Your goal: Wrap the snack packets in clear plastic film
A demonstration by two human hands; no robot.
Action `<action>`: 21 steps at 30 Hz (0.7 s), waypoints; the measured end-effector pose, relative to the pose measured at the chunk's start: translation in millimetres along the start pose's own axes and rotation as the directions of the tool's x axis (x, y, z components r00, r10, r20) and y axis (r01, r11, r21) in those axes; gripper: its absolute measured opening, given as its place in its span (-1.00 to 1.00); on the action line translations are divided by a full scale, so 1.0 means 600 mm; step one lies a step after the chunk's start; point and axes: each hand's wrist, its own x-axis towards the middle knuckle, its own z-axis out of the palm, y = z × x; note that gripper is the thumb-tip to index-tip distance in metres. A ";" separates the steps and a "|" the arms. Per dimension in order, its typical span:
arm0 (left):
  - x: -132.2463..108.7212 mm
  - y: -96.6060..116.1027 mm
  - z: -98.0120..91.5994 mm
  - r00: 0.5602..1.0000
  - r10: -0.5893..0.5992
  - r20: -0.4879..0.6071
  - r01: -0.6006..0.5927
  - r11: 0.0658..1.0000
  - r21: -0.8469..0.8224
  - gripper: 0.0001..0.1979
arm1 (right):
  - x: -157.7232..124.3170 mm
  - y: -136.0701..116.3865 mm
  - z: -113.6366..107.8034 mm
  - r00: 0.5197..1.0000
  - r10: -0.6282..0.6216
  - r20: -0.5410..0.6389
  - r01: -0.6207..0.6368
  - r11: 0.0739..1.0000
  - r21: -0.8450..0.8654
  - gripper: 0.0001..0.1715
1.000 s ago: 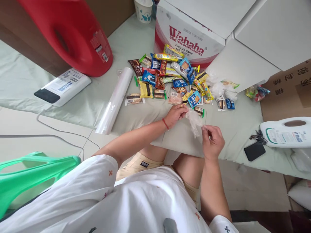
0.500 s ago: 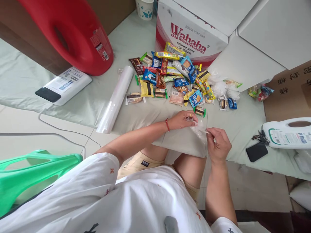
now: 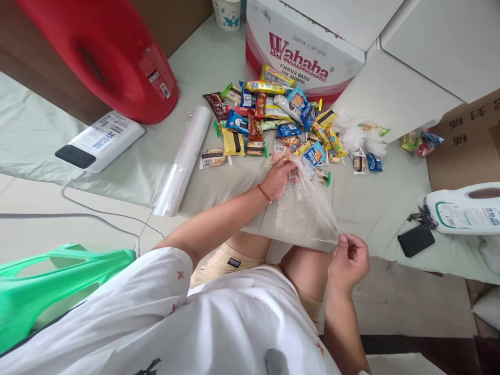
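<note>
A clear plastic bag [image 3: 304, 205] hangs spread between my two hands, above the near edge of the cloth-covered surface [image 3: 230, 192]. My left hand [image 3: 278, 177], with a red cord at its wrist, is closed on the bag's upper part. Lower and to the right, my right hand [image 3: 349, 260] pinches a bottom corner of the bag between thumb and fingers. Just beyond the bag lies a heap of wrapped snacks [image 3: 254, 127] in yellow, blue, brown and green packets. The bag's film partly covers the nearest packets.
A roll of clear plastic bags [image 3: 183, 161] lies left of the snacks, beside a white device [image 3: 103, 140] and a red jug [image 3: 156, 99]. A Wahaha carton [image 3: 300, 57] stands behind. Filled clear bags [image 3: 353, 138], a black case with keys [image 3: 416, 239] and a white bottle [image 3: 464, 208] are at right.
The bag, bunched between close hands before, is now stretched out wide. My left hand has moved up and left, my right hand down, toward my body.
</note>
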 end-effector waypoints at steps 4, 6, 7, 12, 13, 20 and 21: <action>-0.001 -0.008 0.002 1.000 0.019 -0.006 -0.018 0.991 0.133 -0.79 | 0.025 0.024 -0.023 0.869 0.475 0.140 -0.491 0.794 0.359 -0.55; -0.006 -0.021 0.002 0.998 0.067 -0.007 -0.063 0.961 0.271 -0.82 | 0.040 0.037 -0.036 0.791 0.566 0.232 -0.611 0.717 0.335 -0.47; -0.009 -0.027 0.002 0.995 0.102 -0.010 -0.093 0.937 0.337 -0.84 | 0.048 0.042 -0.043 0.776 0.580 0.249 -0.631 0.723 0.283 -0.45; -0.045 -0.049 0.009 0.958 0.277 0.070 -0.266 0.775 0.573 -0.78 | 0.079 0.023 -0.056 0.985 0.152 0.076 -0.143 0.983 -0.115 -0.41; -0.055 -0.050 0.013 0.952 0.293 0.094 -0.289 0.746 0.600 -0.76 | 0.083 0.011 -0.050 0.995 0.020 0.099 -0.004 0.986 -0.166 -0.38; -0.105 -0.039 0.028 0.949 0.271 0.161 -0.307 0.681 0.664 -0.73 | 0.087 -0.046 0.051 0.793 -0.356 0.495 0.515 0.825 -0.231 -0.65; -0.108 -0.033 0.021 0.951 0.270 0.152 -0.300 0.680 0.669 -0.76 | 0.091 -0.042 0.057 0.820 -0.338 0.461 0.473 0.854 -0.215 -0.69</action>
